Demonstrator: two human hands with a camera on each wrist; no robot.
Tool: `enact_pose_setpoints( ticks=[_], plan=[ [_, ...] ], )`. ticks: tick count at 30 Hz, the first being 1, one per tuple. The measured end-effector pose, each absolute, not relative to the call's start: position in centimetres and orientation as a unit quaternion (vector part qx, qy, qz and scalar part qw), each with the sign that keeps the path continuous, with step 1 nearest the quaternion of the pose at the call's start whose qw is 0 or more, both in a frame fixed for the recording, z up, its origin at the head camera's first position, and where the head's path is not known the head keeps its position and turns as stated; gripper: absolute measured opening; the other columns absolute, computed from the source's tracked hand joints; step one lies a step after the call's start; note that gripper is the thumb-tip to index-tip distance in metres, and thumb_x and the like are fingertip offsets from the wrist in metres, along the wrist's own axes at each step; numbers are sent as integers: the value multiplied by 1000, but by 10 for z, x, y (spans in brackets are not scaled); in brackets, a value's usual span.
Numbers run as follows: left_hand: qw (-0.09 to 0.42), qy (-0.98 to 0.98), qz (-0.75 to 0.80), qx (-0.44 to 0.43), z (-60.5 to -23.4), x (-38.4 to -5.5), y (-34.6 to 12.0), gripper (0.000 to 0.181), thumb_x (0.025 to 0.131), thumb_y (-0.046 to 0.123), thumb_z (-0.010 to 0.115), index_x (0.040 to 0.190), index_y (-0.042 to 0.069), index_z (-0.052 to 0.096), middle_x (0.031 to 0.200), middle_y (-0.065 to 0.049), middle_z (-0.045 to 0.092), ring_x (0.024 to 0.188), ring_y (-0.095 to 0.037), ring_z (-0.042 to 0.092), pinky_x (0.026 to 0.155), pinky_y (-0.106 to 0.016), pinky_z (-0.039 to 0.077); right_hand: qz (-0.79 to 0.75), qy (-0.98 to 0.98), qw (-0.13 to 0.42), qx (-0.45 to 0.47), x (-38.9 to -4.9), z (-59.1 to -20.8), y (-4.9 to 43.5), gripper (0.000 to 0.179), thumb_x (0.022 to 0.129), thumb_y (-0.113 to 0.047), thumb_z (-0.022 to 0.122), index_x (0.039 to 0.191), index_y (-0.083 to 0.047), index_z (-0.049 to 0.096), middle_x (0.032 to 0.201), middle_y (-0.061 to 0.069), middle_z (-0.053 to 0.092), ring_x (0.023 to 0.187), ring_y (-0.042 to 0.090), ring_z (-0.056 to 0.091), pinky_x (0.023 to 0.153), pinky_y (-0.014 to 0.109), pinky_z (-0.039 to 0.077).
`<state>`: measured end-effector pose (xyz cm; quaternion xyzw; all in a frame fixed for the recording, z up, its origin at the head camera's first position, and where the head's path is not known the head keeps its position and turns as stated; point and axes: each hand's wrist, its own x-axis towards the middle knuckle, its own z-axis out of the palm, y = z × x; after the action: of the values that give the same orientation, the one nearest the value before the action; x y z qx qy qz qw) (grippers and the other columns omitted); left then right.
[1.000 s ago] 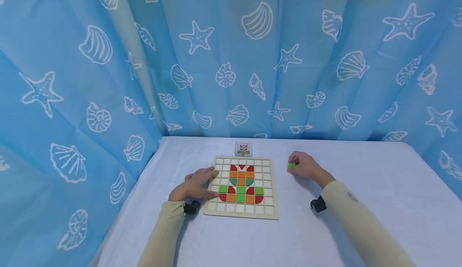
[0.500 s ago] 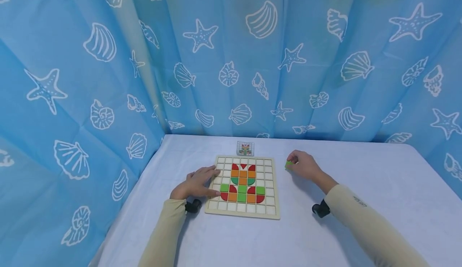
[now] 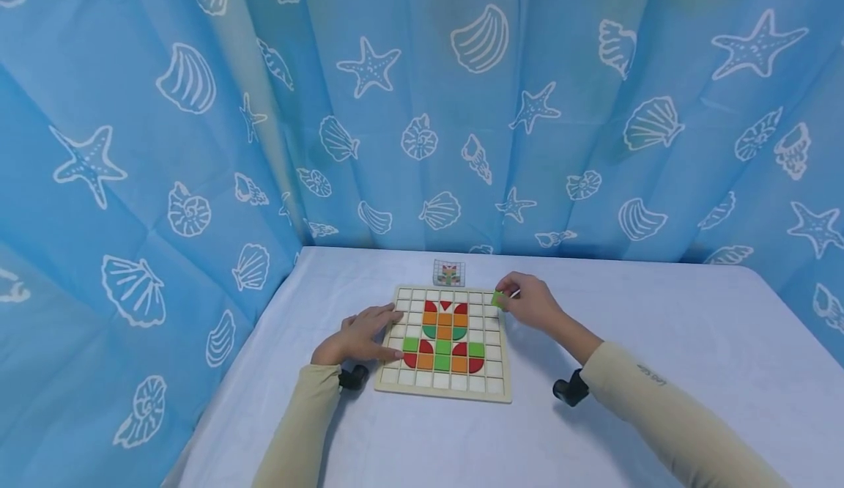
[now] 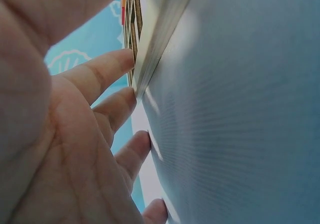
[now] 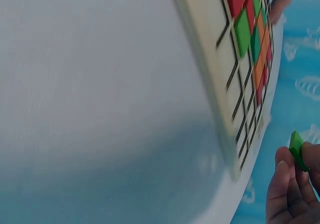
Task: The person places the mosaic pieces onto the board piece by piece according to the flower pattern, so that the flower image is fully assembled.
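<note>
A square wooden grid board point(image 3: 442, 394) lies on the table with red, orange and green tiles set in some of its cells, forming a flower-like pattern. My left hand point(image 3: 356, 336) rests on the board's left edge, fingers spread; in the left wrist view its fingertips point(image 4: 126, 59) touch the frame. Above the board's upper right corner, my right hand point(image 3: 527, 301) pinches a light green square tile point(image 3: 497, 299) between thumb and fingers. The right wrist view shows that green tile point(image 5: 296, 151) held up, apart from the board point(image 5: 215, 88).
A small pattern card point(image 3: 449, 273) with a similar coloured design lies just behind the board. White cloth point(image 3: 659, 312) covers the table. A blue curtain point(image 3: 422, 107) printed with shells and starfish hangs at the back and left.
My right hand has moved left with the green tile, from beside the board to over its upper right corner. The left hand stays on the board's left edge.
</note>
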<state>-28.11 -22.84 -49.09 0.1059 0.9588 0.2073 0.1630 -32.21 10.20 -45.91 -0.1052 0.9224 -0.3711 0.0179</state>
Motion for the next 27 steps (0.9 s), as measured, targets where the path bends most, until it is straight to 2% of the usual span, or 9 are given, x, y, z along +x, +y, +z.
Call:
enact_pose_setpoints(
  ticks=[13,27],
  plan=[
    [166,960,195,111,-492,-282,-229,86,81,53,76,153,27,37,164,1,25,152,-27,18,119,-63,15,-392,906,51,-149,-289,-459,58,10,90,-11,70,99,-8,68,87,2,65,80,16,57,77,27,54],
    [167,959,200,111,-491,-282,-228,87,81,52,76,154,27,36,165,0,24,152,-28,18,118,-65,14,-402,883,94,-223,-258,-482,34,6,88,-13,75,90,-11,70,79,-5,64,73,11,57,66,19,51]
  ],
)
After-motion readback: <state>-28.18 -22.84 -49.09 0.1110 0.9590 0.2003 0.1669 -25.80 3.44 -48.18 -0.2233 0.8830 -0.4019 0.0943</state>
